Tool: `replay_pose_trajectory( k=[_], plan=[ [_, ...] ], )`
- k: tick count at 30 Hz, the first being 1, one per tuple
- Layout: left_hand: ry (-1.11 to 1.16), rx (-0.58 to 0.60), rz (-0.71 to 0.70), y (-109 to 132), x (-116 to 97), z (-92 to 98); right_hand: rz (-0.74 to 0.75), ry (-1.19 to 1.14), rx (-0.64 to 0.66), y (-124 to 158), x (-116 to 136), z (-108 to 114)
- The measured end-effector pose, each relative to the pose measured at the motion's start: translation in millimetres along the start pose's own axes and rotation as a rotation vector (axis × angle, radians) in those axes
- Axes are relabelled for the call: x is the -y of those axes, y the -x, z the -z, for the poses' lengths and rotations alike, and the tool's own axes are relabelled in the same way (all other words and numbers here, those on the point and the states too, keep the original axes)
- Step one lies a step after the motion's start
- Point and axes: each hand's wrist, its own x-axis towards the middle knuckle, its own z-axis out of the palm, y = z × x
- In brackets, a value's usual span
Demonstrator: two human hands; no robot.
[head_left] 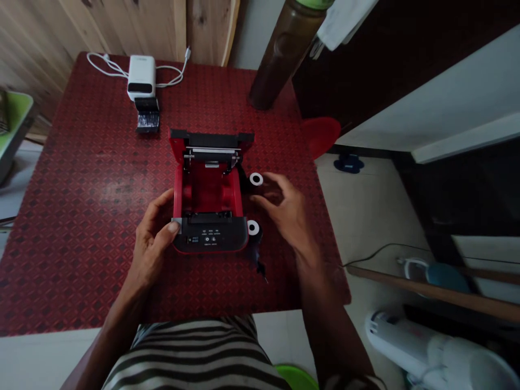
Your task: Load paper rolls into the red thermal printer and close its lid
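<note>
Head view, looking down over a striped shirt (195,352). Red-and-black printer (207,189) at middle of table, lid tilted open at far end, red compartment exposed, black control panel at near end.

Left hand (152,241) at printer's near left corner: fingers (156,208) curled narrow around the side, one fingertip pressed on small grey tab, printer held between fingers and thumb.

Right hand (282,208) raised over table just right of printer: fingers (268,189) spread wide and curved, empty, close beside upper spool; contact not determinable.

Upper spool (255,179) and lower spool (253,227), both white-cored, lying against printer's right side, joined by black ribbon (255,252) trailing toward near edge.

Table cover (81,216) dark red, diamond-patterned. At far edge: white charger (141,77) with white cable (101,64), small black block (147,115) just in front of it. Brown bottle (284,54) upright at far right corner, green cap partly cut off, white cloth (345,21) hanging beside it. Red plastic piece (320,135) at right table edge.
</note>
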Motion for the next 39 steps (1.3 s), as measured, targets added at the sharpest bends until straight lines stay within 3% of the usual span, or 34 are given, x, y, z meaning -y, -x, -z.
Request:
replay_pose_trajectory(
  k=[3, 6, 8, 11, 13, 15, 17, 18, 22, 25, 31, 39],
  plan=[
    [0.035, 0.014, 0.012, 0, -1, -0.5, 0.024, 0.026, -0.011, -20, -6, -25],
    [0.069, 0.025, 0.025, 0, -1, -1.1, 0.028, 0.040, -0.065, -19, -1, -22],
    [0.068, 0.026, 0.026, 0, -2, -1.5, 0.024, 0.031, -0.092, -6, 14, -2],
    [0.045, 0.011, 0.027, 0, -5, -2.2, -0.008, 0.000, -0.061, 24, 52, 46],
    [0.042, -0.002, 0.039, 0, -6, -3.0, 0.083, 0.025, 0.078, 42, 81, 74],
    [0.055, -0.004, 0.063, 1, -7, -3.9, 0.174, 0.022, 0.278, 50, 106, 86],
    [0.071, 0.009, 0.078, 1, -7, -4.6, 0.239, 0.088, 0.454, 46, 124, 77],
    [0.075, 0.015, 0.081, 1, -7, -4.8, 0.305, 0.132, 0.477, 41, 129, 66],
    [0.074, 0.029, 0.052, 0, -8, -4.5, 0.510, 0.432, 0.494, 14, 138, 3],
    [0.074, 0.047, 0.025, 0, -10, -3.8, 0.531, 0.675, 0.487, 6, 138, -29],
    [0.093, 0.065, 0.058, 2, -11, -4.6, 0.529, 0.864, 0.419, 7, 134, -48],
    [0.108, 0.064, 0.096, 3, -11, -5.3, 0.478, 0.897, 0.481, -17, 129, -64]
  ],
)
